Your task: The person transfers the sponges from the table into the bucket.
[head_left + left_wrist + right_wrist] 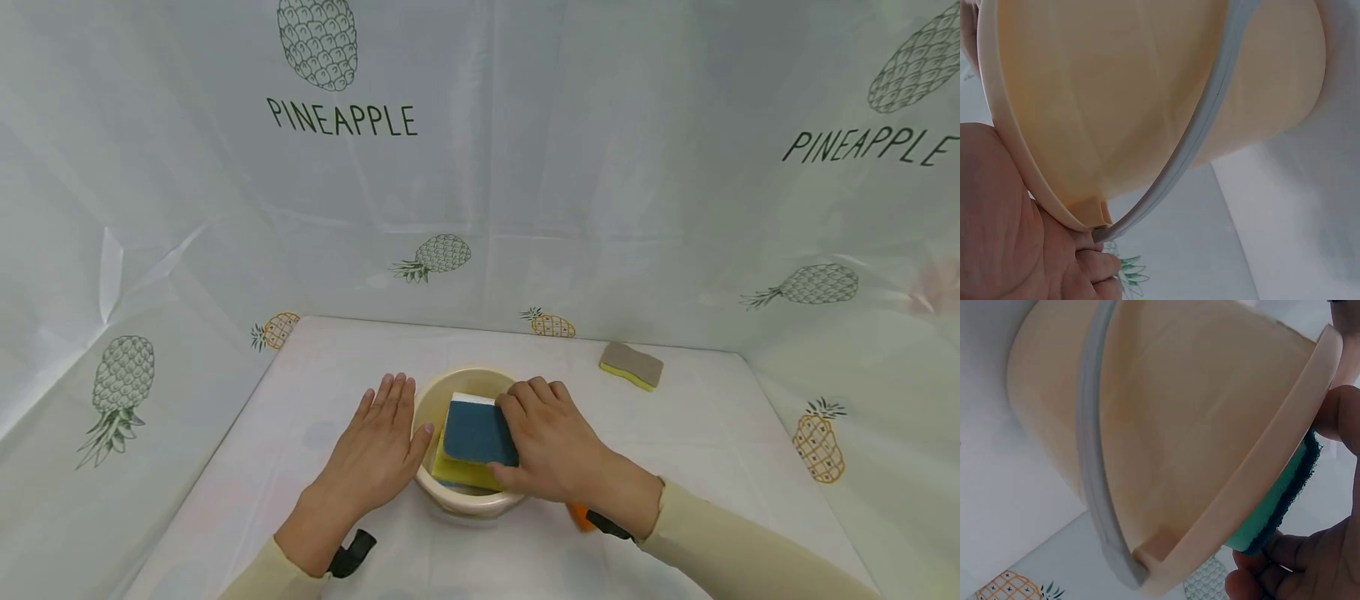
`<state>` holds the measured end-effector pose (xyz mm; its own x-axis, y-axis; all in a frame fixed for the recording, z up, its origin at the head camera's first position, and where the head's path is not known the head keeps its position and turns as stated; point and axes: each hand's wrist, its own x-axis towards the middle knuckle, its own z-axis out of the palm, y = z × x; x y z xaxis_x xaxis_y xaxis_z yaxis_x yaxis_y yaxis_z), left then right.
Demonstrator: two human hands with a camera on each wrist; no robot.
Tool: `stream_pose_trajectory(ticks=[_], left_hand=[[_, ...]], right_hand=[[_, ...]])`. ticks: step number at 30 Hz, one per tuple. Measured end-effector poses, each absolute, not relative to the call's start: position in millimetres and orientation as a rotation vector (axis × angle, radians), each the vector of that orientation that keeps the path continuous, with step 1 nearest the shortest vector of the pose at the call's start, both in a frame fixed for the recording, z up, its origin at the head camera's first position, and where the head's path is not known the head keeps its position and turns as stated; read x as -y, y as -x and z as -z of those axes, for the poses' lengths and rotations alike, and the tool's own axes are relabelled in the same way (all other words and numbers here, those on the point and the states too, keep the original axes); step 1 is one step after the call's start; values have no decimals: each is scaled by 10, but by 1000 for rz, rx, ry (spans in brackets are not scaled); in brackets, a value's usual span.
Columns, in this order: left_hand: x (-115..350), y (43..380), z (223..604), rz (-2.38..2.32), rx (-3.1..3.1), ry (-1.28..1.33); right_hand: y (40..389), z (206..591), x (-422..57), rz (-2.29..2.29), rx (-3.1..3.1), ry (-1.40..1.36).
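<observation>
A cream bucket [474, 502] with a grey handle [1194, 134] stands upright on the table. My right hand [553, 442] holds a sponge at the bucket's mouth, thumb on the near side and fingers on the far side. This sponge [1275, 503] shows green foam and a dark scouring layer in the right wrist view. Beneath it, inside the bucket, lies a yellow sponge [461, 473]; other contents are mostly hidden. My left hand [378, 454] rests against the bucket's left rim, its fingers straight, near the handle joint in the left wrist view.
A grey and yellow sponge [632, 365] lies at the table's back right. Something orange [580, 517] is partly hidden under the right wrist. Pineapple-printed sheeting [600, 208] rises behind the white tabletop [697, 467] and along its sides.
</observation>
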<state>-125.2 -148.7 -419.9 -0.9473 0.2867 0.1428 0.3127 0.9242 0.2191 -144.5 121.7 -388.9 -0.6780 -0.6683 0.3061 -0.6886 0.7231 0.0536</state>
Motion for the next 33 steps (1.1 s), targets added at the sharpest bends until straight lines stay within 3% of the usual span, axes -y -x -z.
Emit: stream_pose_trajectory(ticks=[33], left_hand=[[1479, 1251, 4203, 380, 2983, 448]], right_hand=[[1417, 3954, -1154, -68, 2663, -1162]])
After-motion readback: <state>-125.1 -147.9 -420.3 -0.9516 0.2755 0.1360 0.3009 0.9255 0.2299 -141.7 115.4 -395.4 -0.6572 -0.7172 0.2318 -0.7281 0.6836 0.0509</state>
